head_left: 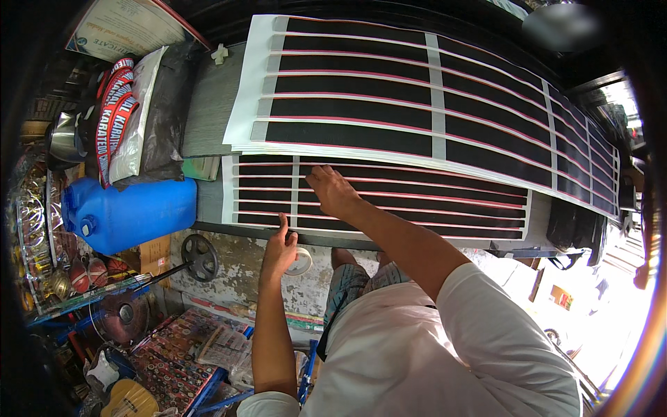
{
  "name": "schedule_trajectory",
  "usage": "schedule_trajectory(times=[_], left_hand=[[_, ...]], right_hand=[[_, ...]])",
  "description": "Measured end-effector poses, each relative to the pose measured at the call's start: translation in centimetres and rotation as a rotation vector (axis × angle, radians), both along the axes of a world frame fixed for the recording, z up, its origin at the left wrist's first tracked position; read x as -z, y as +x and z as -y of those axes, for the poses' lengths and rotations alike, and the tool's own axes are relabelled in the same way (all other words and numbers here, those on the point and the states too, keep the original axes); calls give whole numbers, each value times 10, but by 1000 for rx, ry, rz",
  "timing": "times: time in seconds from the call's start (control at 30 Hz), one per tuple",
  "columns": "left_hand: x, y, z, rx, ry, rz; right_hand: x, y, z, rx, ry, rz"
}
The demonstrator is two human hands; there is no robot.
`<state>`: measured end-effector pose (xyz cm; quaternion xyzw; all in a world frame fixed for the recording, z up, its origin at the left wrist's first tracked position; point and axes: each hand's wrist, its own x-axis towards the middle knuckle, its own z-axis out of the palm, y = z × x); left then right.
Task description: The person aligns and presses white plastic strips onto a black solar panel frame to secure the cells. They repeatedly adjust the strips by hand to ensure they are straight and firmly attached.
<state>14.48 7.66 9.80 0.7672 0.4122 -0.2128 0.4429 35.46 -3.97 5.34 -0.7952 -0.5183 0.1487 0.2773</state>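
A white sheet with long black panels and thin red-edged white strips (pixel 410 204) lies on the near side of the grey table. A pale tape strip (pixel 295 189) crosses its panels near the left end. My right hand (pixel 333 191) reaches over the sheet, its slightly bent fingers resting just right of that strip, with nothing visible in them. At the table's near edge, my left hand (pixel 280 251) holds a roll of pale tape (pixel 306 261), its fingers partly hidden. One left finger points up onto the sheet's lower border.
Behind lies a larger stack of similar black-panelled sheets (pixel 354 87), crossed by grey strips. To the left are a blue plastic jug (pixel 132 212) and a plastic-wrapped bundle (pixel 156 115) with red straps. A black handwheel (pixel 200 257) and a fan (pixel 124 313) stand below left.
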Motion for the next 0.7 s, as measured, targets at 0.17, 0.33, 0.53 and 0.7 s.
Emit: schedule_trajectory(times=[0.17,0.33,0.53,0.7], left_hand=[[-1,1,-1,27,7,13],[0,-2,-2,21,8,15],[2,-2,-3,42,13,-4],[15,-10,-4,-4,6,54]], right_hand=[[4,-1,-3,0,67,25],[4,1,0,-17,66,37],[4,4,31,52,117,43],[-2,7,58,123,95,-2]])
